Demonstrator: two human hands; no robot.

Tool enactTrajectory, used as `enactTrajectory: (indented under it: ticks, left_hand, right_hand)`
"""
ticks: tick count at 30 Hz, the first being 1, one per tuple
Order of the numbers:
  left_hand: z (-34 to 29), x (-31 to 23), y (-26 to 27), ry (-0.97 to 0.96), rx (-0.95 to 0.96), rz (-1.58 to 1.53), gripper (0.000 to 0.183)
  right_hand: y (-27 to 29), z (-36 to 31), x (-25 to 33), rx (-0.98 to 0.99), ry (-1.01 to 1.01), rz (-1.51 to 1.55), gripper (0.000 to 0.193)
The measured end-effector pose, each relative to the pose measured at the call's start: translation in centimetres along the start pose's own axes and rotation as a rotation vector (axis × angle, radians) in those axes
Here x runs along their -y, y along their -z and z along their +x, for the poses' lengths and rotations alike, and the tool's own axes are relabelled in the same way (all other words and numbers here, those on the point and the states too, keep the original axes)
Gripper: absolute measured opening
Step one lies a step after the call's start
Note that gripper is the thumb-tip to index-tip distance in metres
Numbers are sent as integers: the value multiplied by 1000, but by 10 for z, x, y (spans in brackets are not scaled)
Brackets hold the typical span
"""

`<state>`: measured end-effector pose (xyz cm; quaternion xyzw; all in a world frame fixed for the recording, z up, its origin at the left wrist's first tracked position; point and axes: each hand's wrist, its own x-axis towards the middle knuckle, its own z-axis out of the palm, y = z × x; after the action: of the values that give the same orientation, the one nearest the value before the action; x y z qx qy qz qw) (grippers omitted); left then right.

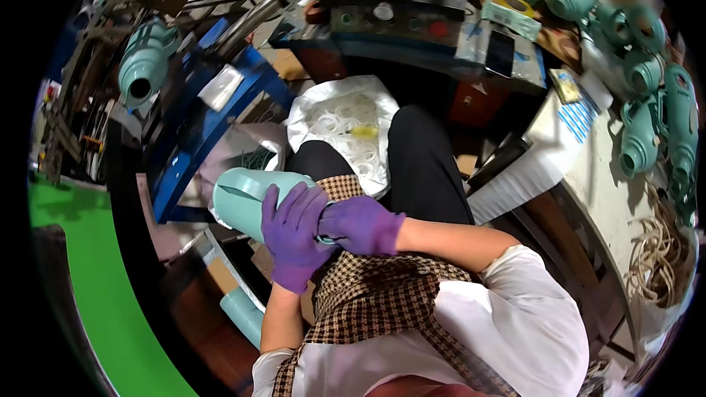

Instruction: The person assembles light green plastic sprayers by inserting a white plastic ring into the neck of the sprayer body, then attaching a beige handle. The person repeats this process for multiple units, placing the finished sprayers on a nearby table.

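A teal plastic jug [239,202] with a side handle lies across my lap, its wide end toward the left. Gloved in purple, my left hand [294,231] is wrapped over the jug's body near its right end. My right hand [360,225], in a matching glove, is closed at that right end and presses against the left hand. The jug's end there is hidden by my gloves, so anything small between the fingers cannot be made out. Just beyond my knees, a white bag [305,114] holds many pale translucent rings [342,121].
Several more teal jugs [641,143] crowd the right-hand table [599,169]; another jug [145,62] sits at upper left. A blue metal frame [209,140] stands left. A dark machine bench [397,26] is ahead. Cord coils [654,261] hang at right.
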<state>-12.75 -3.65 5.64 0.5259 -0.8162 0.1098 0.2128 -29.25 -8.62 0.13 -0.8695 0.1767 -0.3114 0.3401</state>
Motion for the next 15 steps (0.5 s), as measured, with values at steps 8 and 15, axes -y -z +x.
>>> enactTrajectory:
  ticks: [8, 15]
  left_hand:
    - [16, -17, -2, -57, 99, -5, 60]
    - [19, -19, -6, -113, 88, 37, 67]
  right_hand:
    - [-7, -21, -1, -128, -222, 91, 21]
    - [-4, -30, -16, -46, -54, 168, 22]
